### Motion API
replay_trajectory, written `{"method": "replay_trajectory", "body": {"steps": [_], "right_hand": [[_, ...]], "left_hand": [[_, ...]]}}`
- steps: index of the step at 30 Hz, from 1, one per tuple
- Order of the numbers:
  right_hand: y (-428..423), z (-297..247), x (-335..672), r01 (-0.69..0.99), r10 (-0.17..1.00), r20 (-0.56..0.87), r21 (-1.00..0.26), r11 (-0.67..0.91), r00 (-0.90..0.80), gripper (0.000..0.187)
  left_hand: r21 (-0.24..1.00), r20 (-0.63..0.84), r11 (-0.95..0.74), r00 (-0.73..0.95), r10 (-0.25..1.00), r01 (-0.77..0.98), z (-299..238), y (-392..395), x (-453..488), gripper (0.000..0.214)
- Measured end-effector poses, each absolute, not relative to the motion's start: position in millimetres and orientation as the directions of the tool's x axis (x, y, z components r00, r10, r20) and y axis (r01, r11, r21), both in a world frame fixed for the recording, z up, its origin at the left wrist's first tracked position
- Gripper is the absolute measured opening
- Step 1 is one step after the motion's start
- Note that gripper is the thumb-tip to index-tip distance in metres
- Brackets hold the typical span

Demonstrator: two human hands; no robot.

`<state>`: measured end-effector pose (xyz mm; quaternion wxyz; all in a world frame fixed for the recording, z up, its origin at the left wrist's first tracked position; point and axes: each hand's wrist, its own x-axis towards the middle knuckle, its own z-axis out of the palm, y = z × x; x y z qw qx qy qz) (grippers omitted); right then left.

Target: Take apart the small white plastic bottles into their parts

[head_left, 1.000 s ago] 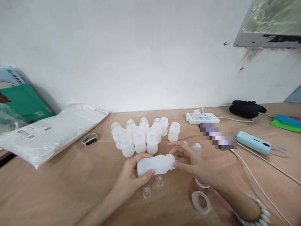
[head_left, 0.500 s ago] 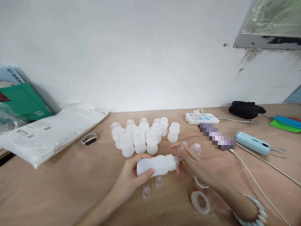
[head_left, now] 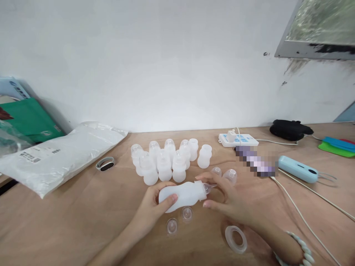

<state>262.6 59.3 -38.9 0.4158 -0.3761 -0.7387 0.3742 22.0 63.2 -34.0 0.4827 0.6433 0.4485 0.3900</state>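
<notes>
My left hand (head_left: 155, 201) is wrapped round a white, translucent baby bottle (head_left: 180, 195), which lies on its side in the air with its neck to the right. A clear teat (head_left: 207, 187) sits at the bottle's mouth, pointing right. Around that end is my right hand (head_left: 229, 197), thumb and fingers apart; the index fingertip appears to touch the neck. Two loose teats, a nearer one (head_left: 172, 226) and a farther one (head_left: 187, 213), lie below the bottle. A translucent ring (head_left: 235, 239) rests flat near my right wrist. Clear caps (head_left: 230, 175) stand behind my right hand.
Several capped baby bottles (head_left: 164, 166) stand grouped behind; an uncapped bottle (head_left: 205, 156) stands to their right. At left are a white plastic parcel (head_left: 63, 155) and a wristband (head_left: 105, 163). At right: a power strip (head_left: 246, 139), a blurred phone (head_left: 256, 160), a light-blue device (head_left: 296, 168) and cables.
My right hand's fingers have spread from the teat to either side of the bottle's neck. The left hand has shifted the bottle slightly left. A second ring is now hidden behind my right hand.
</notes>
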Motion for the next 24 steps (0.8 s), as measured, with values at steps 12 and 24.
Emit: {"method": "replay_trajectory", "body": {"steps": [12,24], "right_hand": [[65,-43,269,0.222,0.891,0.255,-0.909,0.354,-0.377,0.034],[101,-58,307,0.902,0.8,0.46,0.007,0.432,-0.386,0.014]], "left_hand": [[0.888,0.234,-0.345,0.347,0.908,0.305,-31,57,24,0.026],[0.87,0.244,-0.319,0.235,0.941,0.375,-31,59,23,0.027]]}}
